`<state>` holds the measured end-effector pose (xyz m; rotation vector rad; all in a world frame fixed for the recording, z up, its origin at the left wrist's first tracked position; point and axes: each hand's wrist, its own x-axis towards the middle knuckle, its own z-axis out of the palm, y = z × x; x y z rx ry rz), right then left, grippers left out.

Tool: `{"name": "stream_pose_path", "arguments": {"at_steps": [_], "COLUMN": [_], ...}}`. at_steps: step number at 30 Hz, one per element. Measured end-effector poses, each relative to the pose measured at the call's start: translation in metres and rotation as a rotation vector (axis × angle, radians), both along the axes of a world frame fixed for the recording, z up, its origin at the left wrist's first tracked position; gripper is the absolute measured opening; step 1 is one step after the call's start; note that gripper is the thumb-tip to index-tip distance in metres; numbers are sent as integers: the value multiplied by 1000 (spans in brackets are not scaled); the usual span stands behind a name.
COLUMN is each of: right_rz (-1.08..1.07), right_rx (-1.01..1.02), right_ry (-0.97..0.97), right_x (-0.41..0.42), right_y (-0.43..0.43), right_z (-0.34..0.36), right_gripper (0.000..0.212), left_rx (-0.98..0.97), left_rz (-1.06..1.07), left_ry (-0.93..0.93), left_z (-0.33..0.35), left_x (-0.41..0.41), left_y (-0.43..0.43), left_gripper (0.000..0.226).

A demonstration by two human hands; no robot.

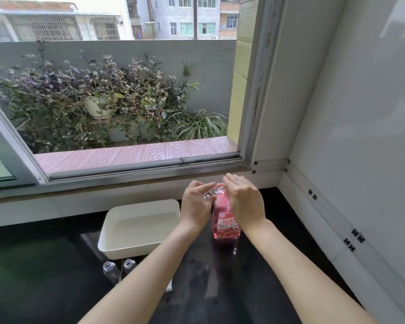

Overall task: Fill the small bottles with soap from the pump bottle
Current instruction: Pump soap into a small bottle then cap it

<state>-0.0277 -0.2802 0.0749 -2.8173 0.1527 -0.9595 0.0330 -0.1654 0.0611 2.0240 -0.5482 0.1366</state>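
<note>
Head view: the right hand (242, 202) lies flat over the top of the pink pump bottle (226, 224), fingers extended and together, placed as if to press the pump; the left hand (197, 204) pinches a small clear bottle (208, 195) at the spout, presumably to catch the soap; two further small bottles (119, 268) stand open near the white tray (138, 228), apparently awaiting their turn; the surface is a dark glossy counter (45, 265) in a white-walled corner beneath an open window (136, 160).
</note>
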Motion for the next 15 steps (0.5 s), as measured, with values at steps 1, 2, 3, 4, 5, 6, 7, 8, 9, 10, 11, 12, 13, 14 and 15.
{"name": "stream_pose_path", "arguments": {"at_steps": [1,2,3,4,5,6,7,8,9,10,11,12,13,14,15], "right_rz": [7,11,21,28,37,49,59,59,62,66,69,67,60,46,36], "right_rx": [-2,-3,5,29,52,83,108,123,137,153,160,162,164,168,176], "right_ry": [7,31,42,48,52,53,40,35,27,22,8,-12,-38,-61,-89], "right_x": [0,0,-1,0,2,4,5,5,4,4,4,3,3,3,3], "right_y": [0,1,0,-2,-6,-9,-12,-13,-13,-12,-11,-10,-9,-8,-6], "right_z": [0,4,9,15,20,25,28,31,31,31,30,28,25,21,16], "right_gripper": [23,15,5,7,13,16,16,15,15,15,15,14,13,11,10], "left_rx": [5,11,16,17,14,11,10,13,19,25,26,18,5,-7,-11], "left_rz": [-5,-8,-10,-11,-12,-13,-15,-17,-18,-16,-13,-11,-9,-6,-2], "left_ry": [4,6,6,5,5,1,-2,-1,3,3,1,0,3,8,11], "left_z": [1,3,6,10,14,16,18,20,21,22,21,21,19,17,14], "left_x": [-1,0,0,2,3,5,6,6,6,6,6,7,7,7,7], "left_y": [0,0,0,1,0,0,-1,-2,-2,-2,-3,-3,-3,-2,-2], "left_gripper": [35,35,35,35,35,35,35,35,36,36,36,36,35,34,34]}}
